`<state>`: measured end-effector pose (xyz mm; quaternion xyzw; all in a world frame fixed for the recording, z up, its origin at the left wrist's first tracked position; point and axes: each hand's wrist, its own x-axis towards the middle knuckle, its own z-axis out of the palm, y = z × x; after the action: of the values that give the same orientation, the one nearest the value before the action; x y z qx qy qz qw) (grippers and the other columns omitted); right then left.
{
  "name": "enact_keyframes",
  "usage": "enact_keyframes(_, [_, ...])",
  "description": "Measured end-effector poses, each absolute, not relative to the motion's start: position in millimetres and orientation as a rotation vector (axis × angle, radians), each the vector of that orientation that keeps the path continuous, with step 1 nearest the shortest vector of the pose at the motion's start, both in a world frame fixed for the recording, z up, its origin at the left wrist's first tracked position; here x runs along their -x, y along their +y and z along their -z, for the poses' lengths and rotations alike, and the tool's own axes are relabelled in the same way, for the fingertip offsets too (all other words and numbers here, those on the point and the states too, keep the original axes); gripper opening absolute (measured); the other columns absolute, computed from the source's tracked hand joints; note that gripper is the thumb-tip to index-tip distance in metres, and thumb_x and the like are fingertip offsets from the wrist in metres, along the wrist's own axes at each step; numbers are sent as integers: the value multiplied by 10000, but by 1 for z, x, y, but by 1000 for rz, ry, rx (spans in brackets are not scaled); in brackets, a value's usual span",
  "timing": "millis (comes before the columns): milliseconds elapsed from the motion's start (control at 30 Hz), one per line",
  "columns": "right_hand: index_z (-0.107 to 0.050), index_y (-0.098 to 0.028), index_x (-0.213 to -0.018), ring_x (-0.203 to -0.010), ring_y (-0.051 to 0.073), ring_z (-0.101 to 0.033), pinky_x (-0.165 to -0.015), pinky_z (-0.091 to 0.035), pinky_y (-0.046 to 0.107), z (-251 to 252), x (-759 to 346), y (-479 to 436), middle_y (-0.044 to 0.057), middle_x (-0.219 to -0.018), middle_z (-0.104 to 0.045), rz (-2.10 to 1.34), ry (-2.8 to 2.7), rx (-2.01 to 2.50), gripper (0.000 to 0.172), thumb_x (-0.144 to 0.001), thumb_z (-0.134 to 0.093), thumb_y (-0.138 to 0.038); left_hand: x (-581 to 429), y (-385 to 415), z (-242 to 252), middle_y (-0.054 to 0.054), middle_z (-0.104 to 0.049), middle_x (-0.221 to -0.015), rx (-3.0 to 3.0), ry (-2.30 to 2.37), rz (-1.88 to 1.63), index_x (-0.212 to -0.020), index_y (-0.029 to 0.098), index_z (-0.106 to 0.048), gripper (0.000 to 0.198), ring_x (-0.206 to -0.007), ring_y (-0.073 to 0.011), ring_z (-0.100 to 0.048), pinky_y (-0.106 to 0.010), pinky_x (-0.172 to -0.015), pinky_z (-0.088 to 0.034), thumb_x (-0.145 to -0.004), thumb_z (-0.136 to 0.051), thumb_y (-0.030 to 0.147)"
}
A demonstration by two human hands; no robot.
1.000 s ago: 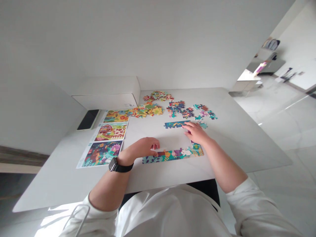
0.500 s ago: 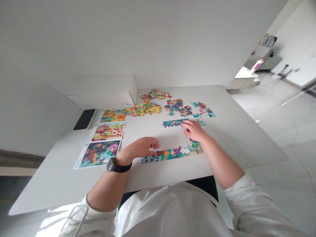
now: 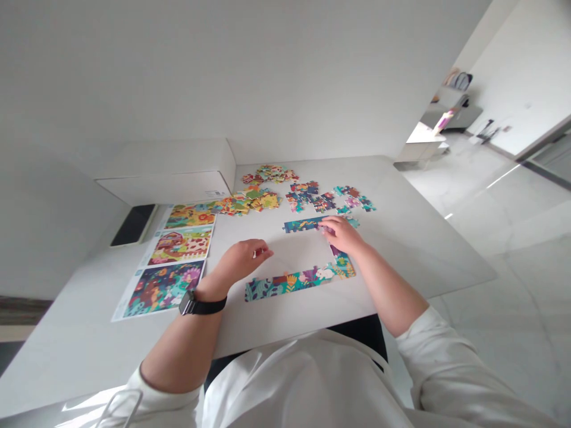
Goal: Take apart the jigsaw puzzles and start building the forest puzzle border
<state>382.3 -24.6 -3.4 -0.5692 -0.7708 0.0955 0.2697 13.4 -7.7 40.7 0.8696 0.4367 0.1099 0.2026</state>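
My right hand rests with bent fingers on the right end of a dark blue puzzle strip, its fingertips closed around that end and hiding it. Below lies an L-shaped row of joined puzzle pieces, with leaves, flowers and a white rabbit, rising at the right under my hand. My left hand, wearing a black watch, hovers above the row's left end. Its fingers are curled together, and a small red and white bit shows at the tips, too small to name.
Loose dark puzzle pieces and teal pieces lie beyond the strip. Yellow pieces and a red-green pile are farther back. Three picture sheets, a phone and a white box occupy the left side.
My left hand has lifted away from the row of joined pieces, its fingers drawn together. My right fingers have bent more at the strip's end. The view has shifted slightly.
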Motion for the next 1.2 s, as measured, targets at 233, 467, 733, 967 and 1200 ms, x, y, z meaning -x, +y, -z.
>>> enact_keyframes(233, [-822,-246,-1044,-815,174,-725,-796,-519,278,-12,-376,-32,20,-916,-816,-463,-1947,1508,140,-961,-716,-282,-12,-4,-44,-63,-661,-685,-2398,1453,-274,-690,239,-560,505,-663,-219,-581,-332,-642,-311,-1044,-423,573])
enact_keyframes(467, [-743,-218,-707,-567,165,-634,-602,-400,267,-20,-373,-37,3,-568,-676,-564,-1926,1645,497,-1061,-561,-516,-7,5,-28,-95,-745,-836,-2388,1455,-345,-803,244,-616,399,-802,-260,-677,-335,-704,-401,-1052,-381,449])
enact_keyframes(733, [-578,-263,-1515,-951,241,-753,-928,-572,368,-9,-386,-28,44,-1013,-819,-240,-1751,1672,481,-1039,-510,-273,-3,9,-11,-79,-760,-1048,-2357,1389,-486,-1295,229,-661,358,-843,-242,-706,-356,-826,-530,-993,-531,370])
enact_keyframes(967, [-627,-183,-1465,-1349,331,-625,-1185,-481,509,-18,-422,6,178,-1421,-697,-14,-1728,1854,496,-973,-592,-236,-1,11,-1,-130,-717,-1255,-2579,1335,-560,-1333,228,-645,376,-1168,-326,-671,-506,-1093,-514,-1003,-572,393])
enact_keyframes(1200, [-719,-214,-1374,-1395,298,-605,-1238,-417,491,-20,-409,32,133,-1477,-688,-70,-2000,1995,378,-1037,-552,-258,2,14,7,-138,-702,-1319,-2606,1325,-547,-1381,231,-635,412,-1218,-327,-654,-519,-1121,-508,-1015,-564,407])
